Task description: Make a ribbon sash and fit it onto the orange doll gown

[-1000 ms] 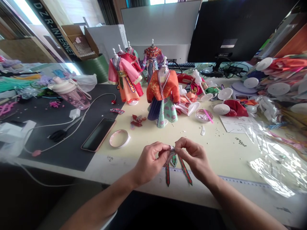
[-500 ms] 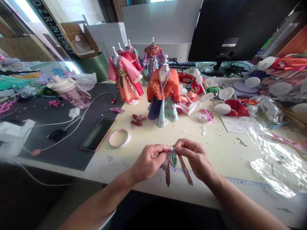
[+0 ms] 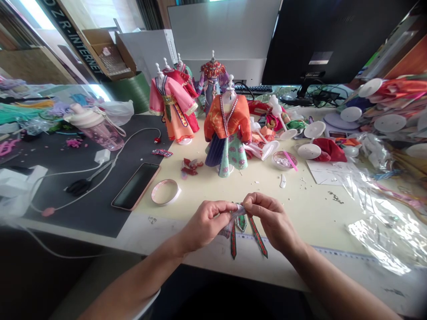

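My left hand [image 3: 207, 222] and my right hand [image 3: 271, 220] meet above the near edge of the cream table [image 3: 300, 209]. Both pinch a small doll sash [image 3: 240, 224], a pale band with a green pointed tab and two red pointed ribbons hanging down. Fingers of both hands are closed on its top band. Beyond them stands a mannequin in an orange jacket and blue-green skirt [image 3: 227, 133]. A ring of pink tape [image 3: 166, 192] lies left of my left hand.
More dressed mannequins [image 3: 173, 106] stand at the back. A phone [image 3: 136, 186], scissors [image 3: 82, 184] and a pink bottle [image 3: 95, 126] lie on the black mat at left. White stands [image 3: 308, 151], a small dish [image 3: 283, 160], fabric and crinkled plastic [image 3: 380, 213] crowd the right. A monitor [image 3: 327, 40] stands behind.
Both hands stay at the same spot; the fingers have shifted slightly on the sash's band, and a bit more pale band shows under my left fingers.
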Tool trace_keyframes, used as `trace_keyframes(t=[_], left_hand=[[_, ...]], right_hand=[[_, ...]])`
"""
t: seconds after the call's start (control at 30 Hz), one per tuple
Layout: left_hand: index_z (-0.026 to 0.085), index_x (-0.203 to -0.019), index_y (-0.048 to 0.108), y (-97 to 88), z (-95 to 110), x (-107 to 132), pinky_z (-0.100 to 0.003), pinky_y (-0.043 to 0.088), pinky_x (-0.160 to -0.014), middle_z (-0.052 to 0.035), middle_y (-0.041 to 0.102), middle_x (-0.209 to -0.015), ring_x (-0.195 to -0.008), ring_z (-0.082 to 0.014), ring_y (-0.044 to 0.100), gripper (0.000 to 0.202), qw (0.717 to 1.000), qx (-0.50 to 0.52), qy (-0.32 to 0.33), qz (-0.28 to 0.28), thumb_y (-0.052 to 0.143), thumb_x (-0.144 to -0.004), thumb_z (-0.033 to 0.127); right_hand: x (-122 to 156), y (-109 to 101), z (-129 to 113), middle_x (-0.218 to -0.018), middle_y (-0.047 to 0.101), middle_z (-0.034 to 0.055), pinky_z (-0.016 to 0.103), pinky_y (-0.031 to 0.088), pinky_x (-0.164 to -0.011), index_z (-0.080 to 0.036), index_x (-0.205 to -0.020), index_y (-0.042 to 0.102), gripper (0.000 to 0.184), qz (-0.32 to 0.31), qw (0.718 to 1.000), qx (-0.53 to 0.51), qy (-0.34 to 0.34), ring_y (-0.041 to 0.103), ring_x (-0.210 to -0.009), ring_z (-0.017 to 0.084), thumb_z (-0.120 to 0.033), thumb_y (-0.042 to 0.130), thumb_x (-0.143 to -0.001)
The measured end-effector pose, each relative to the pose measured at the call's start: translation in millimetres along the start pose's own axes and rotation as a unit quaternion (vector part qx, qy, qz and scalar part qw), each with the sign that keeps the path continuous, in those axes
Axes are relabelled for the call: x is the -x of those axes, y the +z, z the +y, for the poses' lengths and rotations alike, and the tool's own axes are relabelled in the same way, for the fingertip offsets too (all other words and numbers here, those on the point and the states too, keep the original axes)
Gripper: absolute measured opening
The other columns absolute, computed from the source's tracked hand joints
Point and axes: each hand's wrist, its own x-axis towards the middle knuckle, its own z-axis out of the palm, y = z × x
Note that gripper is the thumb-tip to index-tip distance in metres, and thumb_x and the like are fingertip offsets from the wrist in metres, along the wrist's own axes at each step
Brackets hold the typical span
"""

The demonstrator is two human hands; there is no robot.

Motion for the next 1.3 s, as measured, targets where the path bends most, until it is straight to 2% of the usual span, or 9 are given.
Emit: trace_keyframes(t=[0.2, 0.37, 0.47, 0.63, 0.77, 0.87, 0.97, 1.13, 1.3], left_hand=[[0.014, -0.101, 0.071, -0.6, 2.1, 0.9, -0.021, 0.039, -0.056, -0.0011, 0.062, -0.069, -0.058, -0.0086, 0.046, 0.030, 0.999, 0.024, -0.030, 0.000, 0.053, -0.079, 0.020], [0.013, -0.098, 0.071, -7.8, -3.7, 4.7, -0.020, 0.035, -0.051, -0.0030, 0.062, -0.070, -0.054, -0.0073, 0.044, 0.028, 0.994, 0.083, -0.070, 0.023, 0.055, -0.078, 0.024], [0.013, -0.099, 0.070, -13.3, -5.1, 5.8, -0.018, 0.030, -0.047, 0.0006, 0.053, -0.059, -0.049, -0.0055, 0.037, 0.028, 0.992, 0.094, -0.075, 0.049, 0.054, -0.080, 0.026], [0.013, -0.097, 0.069, -21.6, -3.7, 6.6, -0.018, 0.035, -0.049, 0.0018, 0.049, -0.056, -0.051, -0.0067, 0.041, 0.026, 0.985, 0.132, -0.069, 0.082, 0.057, -0.079, 0.028], [0.014, -0.094, 0.069, -29.3, -4.0, 8.3, -0.016, 0.034, -0.046, 0.0016, 0.051, -0.060, -0.052, -0.0064, 0.042, 0.025, 0.980, 0.147, -0.066, 0.112, 0.061, -0.076, 0.028], [0.015, -0.093, 0.069, -34.0, -3.6, 9.5, -0.016, 0.034, -0.044, 0.0019, 0.052, -0.061, -0.052, -0.0064, 0.043, 0.024, 0.977, 0.153, -0.069, 0.129, 0.063, -0.075, 0.029], [0.015, -0.092, 0.069, -36.8, -2.9, 9.6, -0.015, 0.035, -0.046, 0.0026, 0.053, -0.061, -0.052, -0.0061, 0.043, 0.024, 0.976, 0.159, -0.063, 0.136, 0.064, -0.074, 0.030], [0.015, -0.092, 0.069, -39.3, 0.4, 4.5, -0.015, 0.033, -0.043, 0.0027, 0.052, -0.061, -0.052, -0.0060, 0.043, 0.024, 0.977, 0.150, -0.042, 0.145, 0.064, -0.075, 0.030], [0.014, -0.093, 0.068, -40.7, 4.1, -9.7, -0.015, 0.035, -0.044, 0.0026, 0.051, -0.061, -0.052, -0.0059, 0.044, 0.022, 0.985, 0.122, -0.005, 0.125, 0.060, -0.077, 0.028]], right_hand=[[-1.3, -3.8, -0.7, -0.064, 0.049, -0.0015, 0.028, 0.035, -0.065, -0.019, -0.067, 0.057, 0.014, 0.023, 1.000, -0.004, -0.011, 0.043, -0.066, 0.013, -0.027, 0.061, -0.078], [-7.6, -17.0, -8.2, -0.064, 0.046, -0.0026, 0.033, 0.037, -0.083, -0.020, -0.065, 0.055, 0.016, 0.109, 0.992, -0.004, -0.067, 0.043, -0.069, 0.013, -0.029, 0.061, -0.077], [-10.0, -19.5, -9.3, -0.067, 0.049, -0.0017, 0.035, 0.036, -0.087, -0.020, -0.065, 0.056, 0.021, 0.110, 0.992, -0.002, -0.068, 0.045, -0.072, 0.014, -0.033, 0.060, -0.081], [-12.8, -18.3, -5.1, -0.068, 0.050, -0.0003, 0.034, 0.039, -0.083, -0.020, -0.067, 0.058, 0.025, 0.093, 0.993, 0.007, -0.068, 0.048, -0.075, 0.015, -0.038, 0.056, -0.084], [-15.2, -19.6, -3.9, -0.068, 0.050, -0.0016, 0.031, 0.041, -0.076, -0.020, -0.069, 0.057, 0.019, 0.088, 0.993, 0.017, -0.071, 0.048, -0.071, 0.013, -0.035, 0.065, -0.078], [-16.8, -21.7, -4.8, -0.066, 0.052, -0.0016, 0.029, 0.041, -0.068, -0.020, -0.068, 0.056, 0.020, 0.114, 0.988, 0.062, -0.079, 0.048, -0.068, 0.013, -0.034, 0.068, -0.074], [-18.0, -26.1, -6.2, -0.063, 0.057, -0.0011, 0.029, 0.042, -0.064, -0.020, -0.068, 0.059, 0.019, 0.168, 0.971, 0.123, -0.114, 0.051, -0.063, 0.013, -0.036, 0.068, -0.074], [-17.5, -39.9, -14.3, -0.061, 0.062, -0.0012, 0.030, 0.045, -0.063, -0.020, -0.068, 0.061, 0.017, 0.273, 0.912, 0.239, -0.192, 0.056, -0.059, 0.012, -0.034, 0.065, -0.077], [-22.1, -62.6, -36.8, -0.055, 0.055, -0.0014, 0.028, 0.042, -0.057, -0.021, -0.059, 0.054, 0.032, 0.311, 0.870, 0.311, -0.223, 0.051, -0.053, 0.011, -0.039, 0.052, -0.086]])
